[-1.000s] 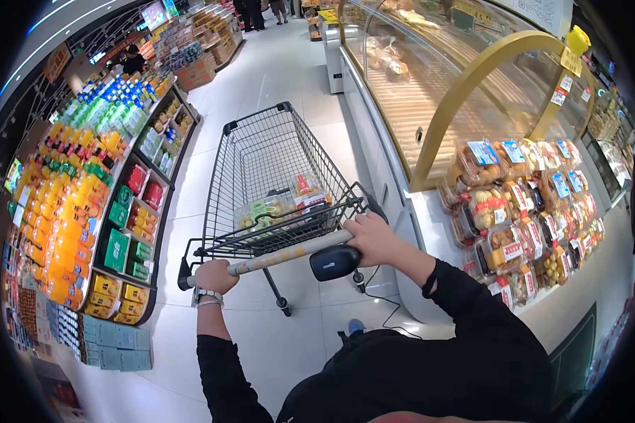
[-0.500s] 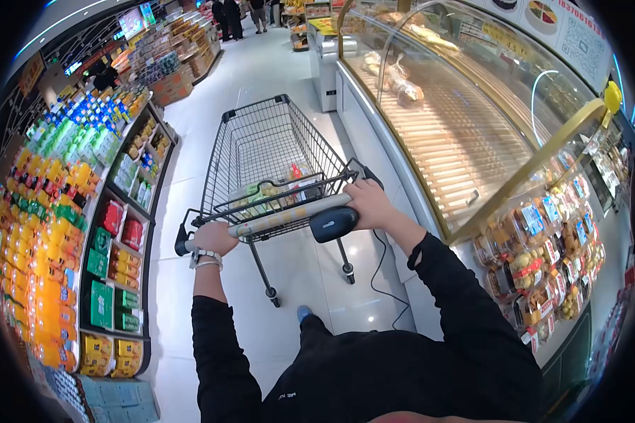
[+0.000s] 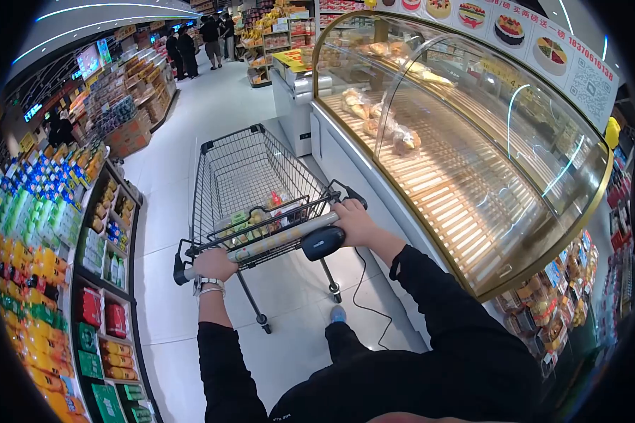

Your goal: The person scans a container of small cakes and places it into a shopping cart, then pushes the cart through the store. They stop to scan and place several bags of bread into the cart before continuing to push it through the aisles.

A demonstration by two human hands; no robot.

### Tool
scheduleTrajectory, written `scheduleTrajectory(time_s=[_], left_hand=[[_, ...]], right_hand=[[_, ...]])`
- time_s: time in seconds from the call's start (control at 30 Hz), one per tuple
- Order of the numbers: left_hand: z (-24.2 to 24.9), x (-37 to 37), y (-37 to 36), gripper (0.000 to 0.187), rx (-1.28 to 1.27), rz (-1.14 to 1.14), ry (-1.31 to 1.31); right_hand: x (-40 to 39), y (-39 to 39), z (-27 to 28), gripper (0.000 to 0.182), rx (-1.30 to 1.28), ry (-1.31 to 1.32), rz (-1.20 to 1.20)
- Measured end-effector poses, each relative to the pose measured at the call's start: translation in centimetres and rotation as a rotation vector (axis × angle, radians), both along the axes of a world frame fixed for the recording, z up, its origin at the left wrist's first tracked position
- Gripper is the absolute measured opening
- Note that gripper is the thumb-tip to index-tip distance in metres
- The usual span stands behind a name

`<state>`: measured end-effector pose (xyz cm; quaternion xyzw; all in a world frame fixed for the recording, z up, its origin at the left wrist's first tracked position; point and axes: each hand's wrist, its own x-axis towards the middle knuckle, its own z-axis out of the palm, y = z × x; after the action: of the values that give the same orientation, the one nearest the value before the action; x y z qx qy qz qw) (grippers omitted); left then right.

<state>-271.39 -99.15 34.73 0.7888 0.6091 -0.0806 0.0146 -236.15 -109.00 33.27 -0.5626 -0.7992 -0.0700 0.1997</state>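
Observation:
A black wire shopping cart point(image 3: 250, 166) stands in front of me. My left hand point(image 3: 215, 266) is wrapped round the left end of its grey handle point(image 3: 282, 240). Near the right end, my right hand point(image 3: 354, 223) grips the same handle, beside a black oval device point(image 3: 322, 242). A dark cable point(image 3: 363, 303) hangs down to the floor on the right. Some packaged goods point(image 3: 257, 224), green and red, lie at the near end of the basket.
Bottle shelves point(image 3: 109, 282) line the left side. A curved glass bakery case point(image 3: 466, 162) with wrapped bread point(image 3: 381, 123) stands close on the right, packaged food point(image 3: 550, 296) beyond its near end. Several people point(image 3: 210, 39) stand far down the aisle point(image 3: 212, 99).
The view has tilted up and shifted, showing more of the aisle and the bakery case. The left shelves and case have moved nearer past the cart. Both hands keep their hold; my foot has moved right.

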Motion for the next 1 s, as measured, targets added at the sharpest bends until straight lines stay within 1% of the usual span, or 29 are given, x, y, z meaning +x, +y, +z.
scheduleTrajectory(time_s=[0.03,0.07,0.1,0.2,0.27,0.37,0.53,0.57,0.67,0.8,0.93,1.0], left_hand=[[0.0,0.4,2.2,0.032,0.012,-0.012,-0.004],[-1.0,-0.4,2.1,0.031,0.011,0.016,0.011],[-0.5,0.3,3.4,0.031,-0.007,0.038,0.025],[-1.3,1.3,9.2,0.028,0.044,0.059,0.032],[-1.4,2.0,13.1,0.025,0.088,0.031,-0.006],[-2.1,1.5,17.3,0.023,0.070,0.058,0.023],[-2.4,3.0,26.2,0.022,0.058,0.052,0.076],[-2.3,3.4,27.7,0.022,0.069,0.054,0.096],[-2.8,4.7,32.7,0.021,0.055,0.056,0.104],[-3.0,6.5,38.3,0.019,0.085,0.053,0.099],[-3.2,8.6,44.1,0.019,0.091,0.053,0.044],[-4.2,8.8,47.2,0.019,0.104,0.023,0.024]], right_hand=[[0.5,2.0,0.1,0.028,0.011,0.004,0.000],[-0.1,3.2,-1.4,0.028,0.003,0.015,0.030],[0.1,4.6,-1.6,0.027,0.001,0.030,0.026],[1.1,9.9,-2.6,0.024,0.012,0.037,0.007],[2.2,14.0,-2.6,0.023,0.061,0.077,0.043],[2.1,18.5,-2.9,0.024,0.063,0.132,0.070],[3.8,27.2,-3.4,0.026,0.103,0.174,0.097],[4.2,28.8,-3.6,0.030,0.083,0.194,0.114],[5.7,33.9,-4.4,0.033,0.108,0.180,0.138],[7.4,39.6,-4.7,0.038,0.080,0.158,0.121],[9.3,45.5,-4.6,0.034,0.051,0.131,0.089],[9.9,48.6,-5.3,0.033,0.050,0.131,0.084]])
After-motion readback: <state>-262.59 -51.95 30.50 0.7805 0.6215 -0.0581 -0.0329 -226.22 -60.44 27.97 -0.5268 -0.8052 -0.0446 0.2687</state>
